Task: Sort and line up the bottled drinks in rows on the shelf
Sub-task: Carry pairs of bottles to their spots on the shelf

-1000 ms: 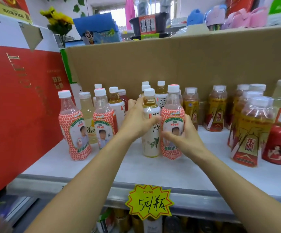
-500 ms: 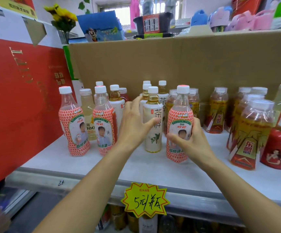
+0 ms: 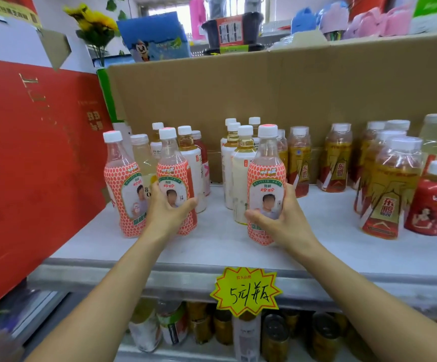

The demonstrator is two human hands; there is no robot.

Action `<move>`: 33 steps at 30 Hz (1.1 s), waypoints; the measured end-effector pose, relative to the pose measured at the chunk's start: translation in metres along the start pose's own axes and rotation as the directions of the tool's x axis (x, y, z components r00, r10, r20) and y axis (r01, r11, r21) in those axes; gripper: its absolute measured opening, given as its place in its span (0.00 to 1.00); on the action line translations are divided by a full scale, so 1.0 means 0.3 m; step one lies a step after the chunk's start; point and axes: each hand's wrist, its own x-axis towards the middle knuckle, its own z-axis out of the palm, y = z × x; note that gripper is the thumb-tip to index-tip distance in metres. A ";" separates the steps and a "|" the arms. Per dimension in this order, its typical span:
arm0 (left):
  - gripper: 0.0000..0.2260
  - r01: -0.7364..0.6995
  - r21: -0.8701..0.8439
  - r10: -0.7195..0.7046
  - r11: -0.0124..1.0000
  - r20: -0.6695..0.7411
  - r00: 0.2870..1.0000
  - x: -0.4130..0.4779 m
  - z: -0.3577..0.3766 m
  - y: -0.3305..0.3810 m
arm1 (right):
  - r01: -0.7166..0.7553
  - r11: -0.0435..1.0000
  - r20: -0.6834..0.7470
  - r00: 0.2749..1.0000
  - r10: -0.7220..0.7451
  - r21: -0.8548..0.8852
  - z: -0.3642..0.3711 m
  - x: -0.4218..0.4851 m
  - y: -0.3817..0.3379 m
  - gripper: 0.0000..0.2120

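Yellow starburst tag point(image 3: 246, 292) on the shelf edge point(image 3: 133, 278): handwritten "5元/瓶" beneath small red print "农夫山泉". Gold-and-red bottle point(image 3: 386, 194), right: label reads "东鹏". Pink-netted bottle point(image 3: 265, 189), centre: red "珍珍" above a portrait. Red box point(image 3: 29, 152), left: gold characters, illegible.

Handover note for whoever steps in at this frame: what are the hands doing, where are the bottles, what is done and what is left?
Hands: the left hand grips the middle pink-netted bottle. The right hand grips the third pink-netted bottle.
Where: the middle one stands beside the leftmost pink-netted bottle at the shelf front. The third stands apart, before the white tea bottles.
Done: two pink ones side by side.
Left: probably bring the third alongside, then line up the mixed bottles behind and the gold-labelled bottles.
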 end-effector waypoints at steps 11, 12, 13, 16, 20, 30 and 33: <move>0.25 -0.177 -0.184 0.212 0.967 0.195 0.958 -0.181 0.066 0.098 | 0.030 0.999 -0.155 0.987 -0.032 -0.012 -0.042 -0.121 -0.085 0.28; 0.25 -0.195 -0.201 0.235 0.960 0.199 0.951 -0.201 0.077 0.120 | 0.036 0.999 -0.170 0.985 -0.035 0.001 -0.059 -0.137 -0.099 0.27; 0.26 -0.210 -0.216 0.254 0.954 0.200 0.946 -0.221 0.088 0.139 | 0.043 0.999 -0.179 0.983 -0.040 0.017 -0.077 -0.155 -0.112 0.27; 0.26 -0.226 -0.264 0.282 0.938 0.200 0.938 -0.293 0.125 0.184 | 0.071 0.997 -0.214 0.975 -0.062 0.034 -0.139 -0.218 -0.143 0.25; 0.26 -0.208 -0.322 0.289 0.923 0.226 0.930 -0.418 0.205 0.219 | 0.068 0.998 -0.252 0.966 -0.064 0.008 -0.249 -0.310 -0.141 0.25; 0.24 -0.145 -0.314 0.257 0.938 0.353 0.900 -0.812 0.598 0.331 | -0.006 0.999 -0.337 0.941 -0.011 -0.051 -0.729 -0.607 -0.050 0.30; 0.27 -0.095 -0.332 0.227 0.939 0.386 0.894 -0.967 0.760 0.398 | -0.043 0.997 -0.327 0.945 0.019 -0.066 -0.933 -0.711 -0.023 0.31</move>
